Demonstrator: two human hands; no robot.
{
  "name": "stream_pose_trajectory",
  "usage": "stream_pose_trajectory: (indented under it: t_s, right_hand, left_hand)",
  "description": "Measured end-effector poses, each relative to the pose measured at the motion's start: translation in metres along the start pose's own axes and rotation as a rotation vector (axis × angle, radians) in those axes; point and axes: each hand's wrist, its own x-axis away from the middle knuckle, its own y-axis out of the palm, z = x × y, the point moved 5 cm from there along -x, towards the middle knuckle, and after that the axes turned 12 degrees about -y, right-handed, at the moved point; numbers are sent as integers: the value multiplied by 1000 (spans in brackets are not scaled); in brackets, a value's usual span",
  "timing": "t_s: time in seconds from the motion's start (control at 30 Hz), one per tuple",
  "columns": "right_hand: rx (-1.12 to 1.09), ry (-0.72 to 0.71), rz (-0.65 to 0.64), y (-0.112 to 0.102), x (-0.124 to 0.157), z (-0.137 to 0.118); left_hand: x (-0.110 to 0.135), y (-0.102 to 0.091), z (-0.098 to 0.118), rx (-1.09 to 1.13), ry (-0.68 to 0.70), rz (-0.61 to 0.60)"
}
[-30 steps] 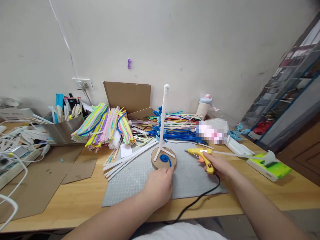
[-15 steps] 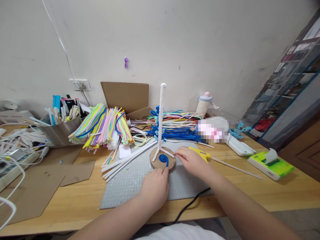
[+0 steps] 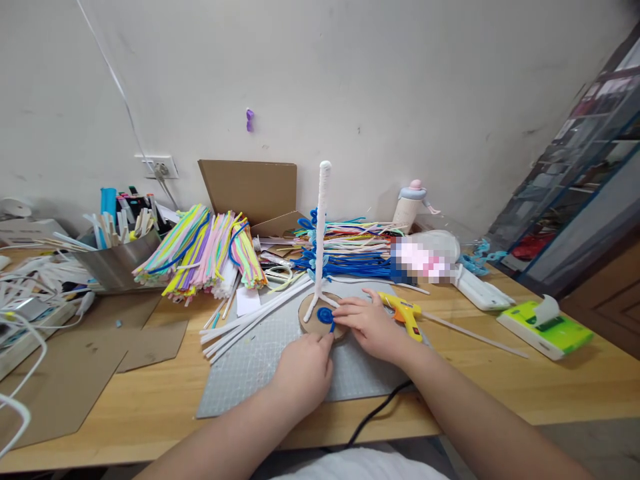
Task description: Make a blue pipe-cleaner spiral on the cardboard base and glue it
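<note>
A round cardboard disc [image 3: 309, 323] lies on the grey cutting mat [image 3: 250, 373], with a tall white pipe-cleaner stem [image 3: 321, 227] standing upright on it. A blue pipe-cleaner coil [image 3: 325, 315] sits flat on the disc. My left hand [image 3: 304, 368] is curled at the disc's near edge, its fingertips pinching the coil's loose blue tail. My right hand [image 3: 371, 325] rests on the disc's right side, fingers stretched flat toward the coil. The yellow glue gun [image 3: 403, 311] lies on the mat just right of my right hand, untouched.
Piles of coloured pipe cleaners [image 3: 205, 250] and blue ones [image 3: 350, 263] lie behind the mat, with white ones [image 3: 250, 317] on its left. Also on the table are a metal tub of tools [image 3: 117, 260], an open cardboard box [image 3: 250, 193], cardboard sheets [image 3: 75, 370], a green box [image 3: 547, 330], and the gun's black cord [image 3: 375, 413].
My right hand has set the glue gun down on the mat and moved left onto the disc. My left hand has stayed at the disc's near edge, at the blue coil.
</note>
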Motion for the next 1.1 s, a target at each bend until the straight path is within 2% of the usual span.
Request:
stream_pose_trajectory:
  t_s: [0.13, 0.4, 0.67, 1.1]
  right_hand:
    - [16, -29, -13, -2, 1, -3]
    - [5, -55, -1, -1, -1, -7]
    - [-3, -45, 4, 2, -4, -9]
    - [-12, -54, -32, 6, -2, -9]
  left_hand:
    - [-1, -2, -1, -20, -6, 8]
    - [-8, -19, -9, -108, 21, 42]
    - [-14, -26, -17, -235, 172, 110]
    - [-21, -32, -29, -231, 289, 128]
